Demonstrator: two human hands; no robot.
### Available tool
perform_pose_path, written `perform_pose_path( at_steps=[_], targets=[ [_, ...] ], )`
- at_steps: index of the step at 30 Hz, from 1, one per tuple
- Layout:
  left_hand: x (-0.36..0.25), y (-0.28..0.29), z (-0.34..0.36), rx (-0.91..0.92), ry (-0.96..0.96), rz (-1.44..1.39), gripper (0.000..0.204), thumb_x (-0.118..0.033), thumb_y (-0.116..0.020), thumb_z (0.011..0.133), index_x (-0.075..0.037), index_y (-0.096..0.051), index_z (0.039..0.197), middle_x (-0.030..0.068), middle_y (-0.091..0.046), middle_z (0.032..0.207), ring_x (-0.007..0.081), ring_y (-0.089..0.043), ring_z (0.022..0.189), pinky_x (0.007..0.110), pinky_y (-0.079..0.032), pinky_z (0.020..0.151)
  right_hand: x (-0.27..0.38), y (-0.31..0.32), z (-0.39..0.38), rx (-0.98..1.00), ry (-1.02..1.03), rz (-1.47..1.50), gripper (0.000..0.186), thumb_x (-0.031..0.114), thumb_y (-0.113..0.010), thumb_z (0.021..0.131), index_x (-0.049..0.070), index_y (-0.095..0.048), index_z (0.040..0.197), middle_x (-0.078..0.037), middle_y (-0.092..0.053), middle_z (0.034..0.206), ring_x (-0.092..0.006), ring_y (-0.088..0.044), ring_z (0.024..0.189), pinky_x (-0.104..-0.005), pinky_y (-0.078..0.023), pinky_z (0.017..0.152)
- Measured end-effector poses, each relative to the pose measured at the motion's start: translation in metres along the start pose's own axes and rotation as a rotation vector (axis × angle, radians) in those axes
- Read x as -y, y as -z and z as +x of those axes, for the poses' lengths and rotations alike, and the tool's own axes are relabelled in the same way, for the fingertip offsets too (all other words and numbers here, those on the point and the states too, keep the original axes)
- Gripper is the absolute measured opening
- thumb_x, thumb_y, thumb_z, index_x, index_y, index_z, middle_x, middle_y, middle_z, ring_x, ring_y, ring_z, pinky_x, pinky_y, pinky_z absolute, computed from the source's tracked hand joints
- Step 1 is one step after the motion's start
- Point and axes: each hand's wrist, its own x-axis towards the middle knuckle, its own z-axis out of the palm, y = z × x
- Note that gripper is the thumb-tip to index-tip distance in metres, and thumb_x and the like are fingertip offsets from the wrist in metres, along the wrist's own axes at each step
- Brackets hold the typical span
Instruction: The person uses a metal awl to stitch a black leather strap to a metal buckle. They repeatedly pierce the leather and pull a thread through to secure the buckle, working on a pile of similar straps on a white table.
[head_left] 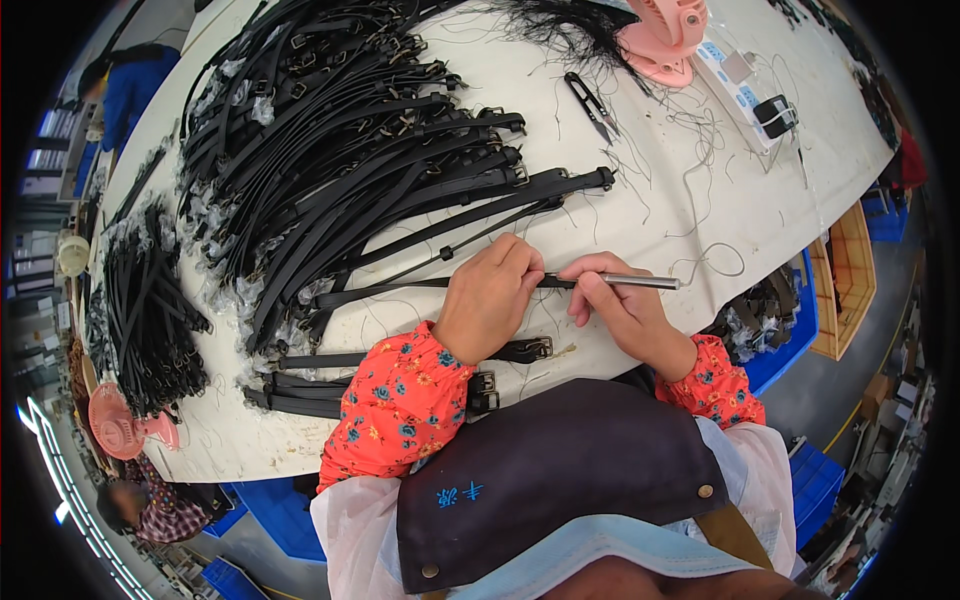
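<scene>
In my left hand [488,300] the fingers are pinched on the end of a black leather belt [405,287]; the rest of it trails off to the left over the table. My right hand [622,312] is closed around a slim silver pen-shaped tool [645,281] with a thin grey cord at its back end. The tool's front lies under my right fingers, near the belt end, and I cannot see whether they touch. Just below my left hand rests another belt end with a metal buckle [541,347]. Beyond my hands lies a big pile of black buckled belts [330,150].
Thread snips [592,105] lie at the far side, near a pink fan [662,40] and a white power strip [738,95]. A bundle of thin black straps [150,310] and another pink fan [118,420] are at left. Blue crates [800,330] stand beside the white table [640,225]. Other people sit nearby.
</scene>
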Motion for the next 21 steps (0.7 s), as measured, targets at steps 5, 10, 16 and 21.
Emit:
perform_pose_path(
  at_steps=[5, 10, 16, 21],
  targets=[
    [-0.002, 0.002, 0.000, 0.023, 0.035, -0.013, 0.012, -0.005, -0.069, 0.089, -0.005, -0.059, 0.095, 0.0108, -0.060, 0.092, 0.0342, -0.063, 0.082, 0.042, -0.051, 0.070, 0.001, 0.000, 0.000, 0.003, 0.001, -0.003, 0.025, 0.019, -0.050, 0.109, -0.001, -0.062, 0.117, -0.006, -0.065, 0.082, -0.0099, -0.062, 0.070, -0.0252, -0.053, 0.065],
    [0.005, 0.003, -0.002, -0.025, 0.243, -0.336, 0.006, -0.007, -0.061, 0.100, -0.002, -0.057, 0.103, 0.0054, -0.062, 0.086, 0.0148, -0.060, 0.069, 0.028, -0.049, 0.061, 0.000, 0.001, -0.001, -0.007, 0.000, 0.012, 0.024, 0.018, -0.050, 0.109, -0.001, -0.062, 0.118, -0.006, -0.065, 0.083, -0.0101, -0.062, 0.070, -0.0252, -0.053, 0.066],
    [0.014, 0.021, -0.003, -0.177, 0.355, -0.723, 0.011, -0.014, -0.054, 0.107, -0.004, -0.053, 0.109, 0.0005, -0.058, 0.081, 0.0043, -0.049, 0.065, 0.019, -0.043, 0.057, -0.004, -0.001, -0.003, -0.026, 0.093, -0.005, 0.023, 0.015, -0.053, 0.108, -0.001, -0.063, 0.120, -0.008, -0.068, 0.090, -0.0116, -0.066, 0.074, -0.0254, -0.054, 0.069],
    [0.019, 0.049, -0.011, -0.353, 0.327, -0.570, 0.009, -0.013, -0.054, 0.107, -0.003, -0.052, 0.109, 0.0003, -0.057, 0.080, 0.0043, -0.048, 0.065, 0.019, -0.042, 0.058, -0.005, -0.002, -0.003, -0.035, 0.134, -0.060, 0.023, 0.015, -0.053, 0.107, 0.000, -0.065, 0.120, -0.010, -0.069, 0.098, -0.0141, -0.069, 0.079, -0.0266, -0.055, 0.072]
  ],
)
